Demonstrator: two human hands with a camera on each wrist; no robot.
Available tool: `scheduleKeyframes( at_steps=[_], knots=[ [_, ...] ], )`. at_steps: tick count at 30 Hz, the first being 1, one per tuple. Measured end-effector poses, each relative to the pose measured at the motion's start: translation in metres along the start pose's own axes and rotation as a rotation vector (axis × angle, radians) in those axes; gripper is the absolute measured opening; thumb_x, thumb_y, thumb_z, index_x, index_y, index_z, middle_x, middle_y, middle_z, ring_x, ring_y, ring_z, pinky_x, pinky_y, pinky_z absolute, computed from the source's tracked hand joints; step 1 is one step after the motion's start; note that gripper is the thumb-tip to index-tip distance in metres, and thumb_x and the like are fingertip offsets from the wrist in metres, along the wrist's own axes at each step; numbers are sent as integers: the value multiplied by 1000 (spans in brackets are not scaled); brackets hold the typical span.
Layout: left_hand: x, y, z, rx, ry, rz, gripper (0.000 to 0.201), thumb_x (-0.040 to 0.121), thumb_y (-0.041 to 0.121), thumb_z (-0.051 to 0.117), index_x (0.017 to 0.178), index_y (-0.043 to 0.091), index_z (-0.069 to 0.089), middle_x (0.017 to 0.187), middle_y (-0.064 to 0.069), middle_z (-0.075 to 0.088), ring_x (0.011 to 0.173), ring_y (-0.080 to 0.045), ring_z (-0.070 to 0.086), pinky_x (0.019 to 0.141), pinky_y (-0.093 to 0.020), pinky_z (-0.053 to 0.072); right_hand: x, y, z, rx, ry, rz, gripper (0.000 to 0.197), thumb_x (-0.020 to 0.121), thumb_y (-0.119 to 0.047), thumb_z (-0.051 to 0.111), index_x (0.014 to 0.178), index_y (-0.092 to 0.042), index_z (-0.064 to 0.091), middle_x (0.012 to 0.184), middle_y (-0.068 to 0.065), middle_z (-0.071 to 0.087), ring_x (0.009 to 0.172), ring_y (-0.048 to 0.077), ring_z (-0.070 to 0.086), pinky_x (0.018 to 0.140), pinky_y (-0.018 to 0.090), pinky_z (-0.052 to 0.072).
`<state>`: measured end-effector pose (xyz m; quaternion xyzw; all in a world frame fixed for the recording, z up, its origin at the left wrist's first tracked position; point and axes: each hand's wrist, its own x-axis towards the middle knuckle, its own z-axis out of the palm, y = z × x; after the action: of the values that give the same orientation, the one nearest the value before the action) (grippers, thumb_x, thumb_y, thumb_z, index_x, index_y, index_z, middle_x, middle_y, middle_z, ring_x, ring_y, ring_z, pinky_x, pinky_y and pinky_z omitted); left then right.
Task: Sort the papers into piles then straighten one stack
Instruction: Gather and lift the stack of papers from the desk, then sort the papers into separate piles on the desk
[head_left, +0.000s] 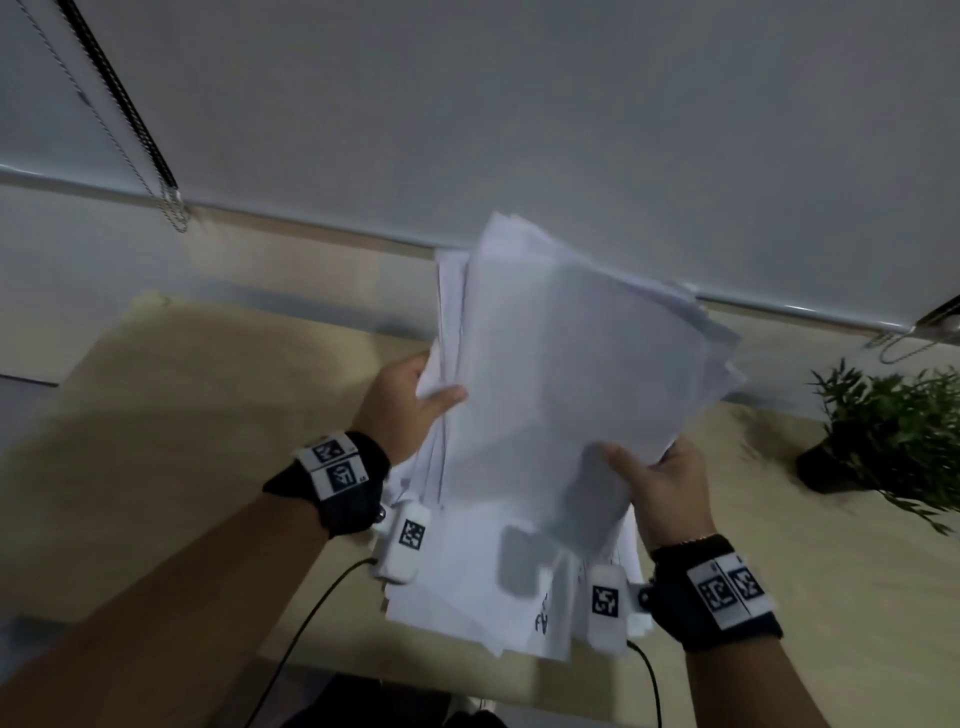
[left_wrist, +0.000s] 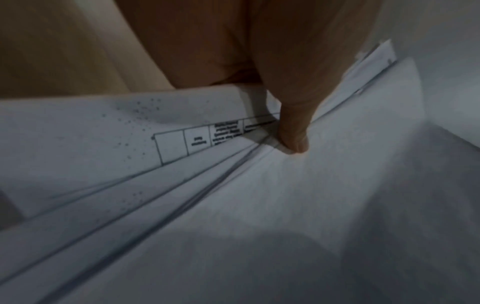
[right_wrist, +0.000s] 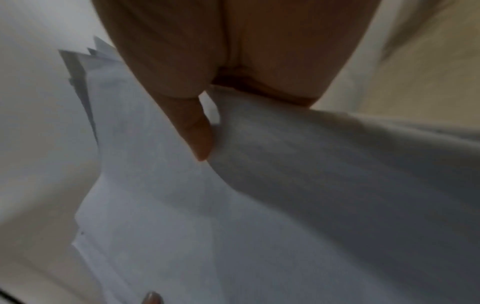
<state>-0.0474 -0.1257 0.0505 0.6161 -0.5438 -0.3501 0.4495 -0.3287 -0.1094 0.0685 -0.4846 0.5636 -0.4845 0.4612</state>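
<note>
A loose sheaf of white paper sheets (head_left: 571, 374) is held tilted up off the pale wooden bench (head_left: 171, 415), its far corners fanned out unevenly against the grey roller blind (head_left: 519, 104) behind. The left hand (head_left: 402, 410) grips the sheaf at its left edge: the thumb lies across the near face of the top sheet, and the remaining fingers are hidden behind the paper. In the left wrist view the left thumb (left_wrist: 293, 131) presses into the top sheet, beside several offset sheet edges and a printed sheet with a ruled table (left_wrist: 197, 142), whose text is too blurred to read. The right hand (head_left: 667, 493) holds the sheaf at its near right corner, thumb on the near face and fingers curled behind. In the right wrist view the right thumb (right_wrist: 197, 131) pinches the paper where it bends into a fold, and a fingertip (right_wrist: 153, 297) shows at the lower edge of that view.

A second batch of white paper sheets (head_left: 467, 592) lies flat on the bench directly below the raised sheaf, near the front edge, with dark handwriting on one sheet that cannot be read. Both wrists carry black bands with printed square markers and white camera units (head_left: 402, 540), each trailing a black cable (head_left: 306, 623). A green potted plant in a dark pot (head_left: 878, 436) stands on the bench at the far right, well apart from the papers. A beaded blind chain (head_left: 104, 114) hangs at the far left.
</note>
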Motion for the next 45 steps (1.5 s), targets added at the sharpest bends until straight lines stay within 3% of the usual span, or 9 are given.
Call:
scheduleKeyframes(
  at_steps=[5,9,18,23,28,33,36,40,45],
  knots=[
    [-2,11,-2,-62,117,-2,25,90,41,61,111,27,59,99,22,67,90,16,61,80,-9,45,8,-9,25,-133,102,-85,28,72,-1,81,95,-10,68,88,-9,70,75,-9,67,67,8,50],
    [-21,-27,21,-77,11,-147,49,81,39,75,125,21,58,114,7,71,105,-8,67,94,-33,53,2,20,38,-253,105,98,23,74,-13,81,90,-13,64,81,-6,69,79,19,69,63,20,50],
    [-1,-3,28,-194,180,-114,13,78,20,81,84,27,71,77,12,75,70,-1,68,65,-16,54,8,16,39,-105,229,57,24,75,6,70,90,-11,64,81,-4,70,68,3,67,62,20,55],
    [-11,-22,30,-51,-98,-238,33,74,27,84,102,19,69,93,8,74,88,-7,70,79,-25,56,2,40,34,-304,113,224,26,74,-11,77,98,-11,65,91,0,70,83,20,67,77,37,57],
    [-17,-24,46,-143,32,-308,32,81,30,78,108,14,72,100,3,75,94,-13,71,82,-28,56,-3,42,43,-243,145,174,27,75,-2,75,78,-22,57,76,-7,65,68,13,62,59,19,50],
    [-10,-17,34,-76,134,-280,31,86,28,73,107,5,71,96,0,70,89,-18,68,78,-26,50,-11,71,43,-413,255,417,62,72,-24,82,125,-12,51,121,10,60,103,25,63,87,35,54],
    [2,-18,0,39,161,-230,31,86,27,73,106,4,71,93,1,66,88,-15,64,77,-26,47,-24,82,47,-721,319,632,92,72,-43,79,145,-11,32,145,14,37,130,35,39,100,47,41],
    [0,-39,-41,98,77,-327,26,86,24,73,102,3,70,95,-8,66,89,-23,63,77,-31,46,-28,91,71,-888,219,744,118,66,-61,75,152,-11,12,151,11,27,136,34,27,105,53,36],
    [-18,-57,-75,91,60,-451,21,86,25,72,83,5,65,78,-10,67,72,-28,65,62,-30,49,-19,103,73,-893,81,736,122,70,-42,81,154,-9,-1,148,14,31,135,35,37,103,49,43]
  ],
)
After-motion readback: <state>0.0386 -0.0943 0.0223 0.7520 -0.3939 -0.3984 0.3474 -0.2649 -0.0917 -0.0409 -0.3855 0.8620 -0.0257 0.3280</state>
